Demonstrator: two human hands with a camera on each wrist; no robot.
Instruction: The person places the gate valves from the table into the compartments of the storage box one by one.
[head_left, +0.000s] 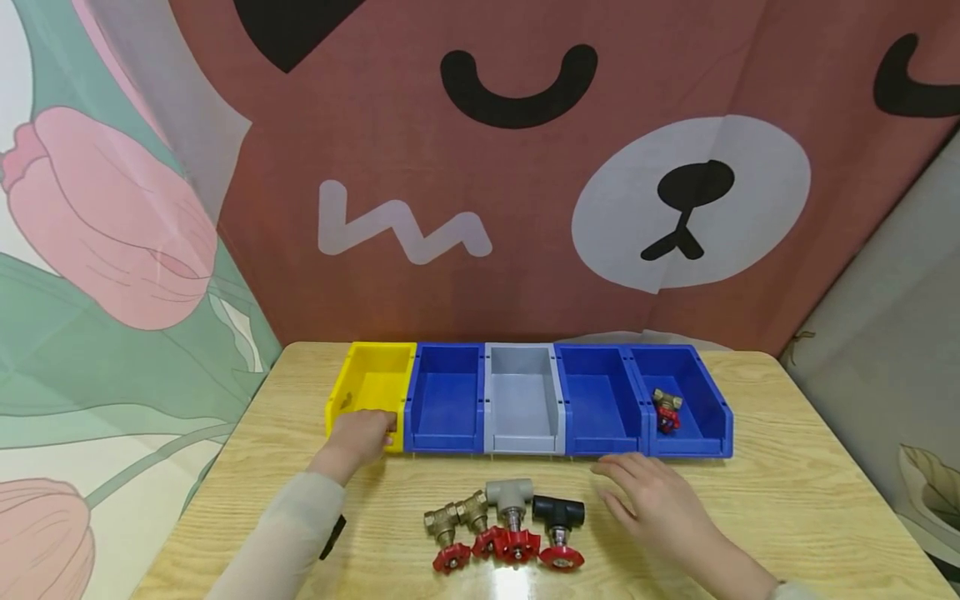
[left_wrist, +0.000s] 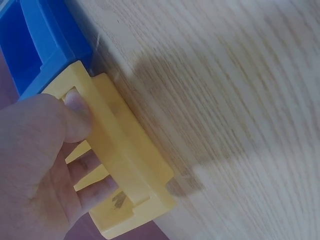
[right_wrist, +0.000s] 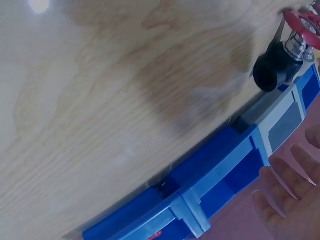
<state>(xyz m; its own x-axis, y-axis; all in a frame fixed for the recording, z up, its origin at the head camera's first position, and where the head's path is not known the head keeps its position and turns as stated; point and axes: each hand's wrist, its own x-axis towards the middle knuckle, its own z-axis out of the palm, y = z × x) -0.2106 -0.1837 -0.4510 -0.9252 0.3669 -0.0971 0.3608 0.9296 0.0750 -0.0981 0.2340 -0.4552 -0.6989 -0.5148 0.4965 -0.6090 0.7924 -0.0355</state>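
Note:
My left hand (head_left: 358,440) is at the front of the yellow bin (head_left: 411,367), at the left end of the row. In the left wrist view its thumb lies over the front lip of the yellow bin (left_wrist: 132,167) and the fingers reach inside, gripping that lip. My right hand (head_left: 651,496) hovers with loosely extended fingers, holding nothing, right of a black valve (head_left: 558,511). Beside that valve lie a grey valve (head_left: 510,497) and two brass valves, one at the left end (head_left: 441,523) and another brass valve (head_left: 472,510). All have red handwheels.
Right of the yellow bin stand a blue bin (head_left: 447,442), a grey bin (head_left: 525,444), another blue bin (head_left: 606,444) and a last blue bin (head_left: 712,446). The last one contains a small brass valve (head_left: 667,400) with a red handwheel. A patterned curtain (head_left: 450,300) hangs behind the wooden table (head_left: 795,500).

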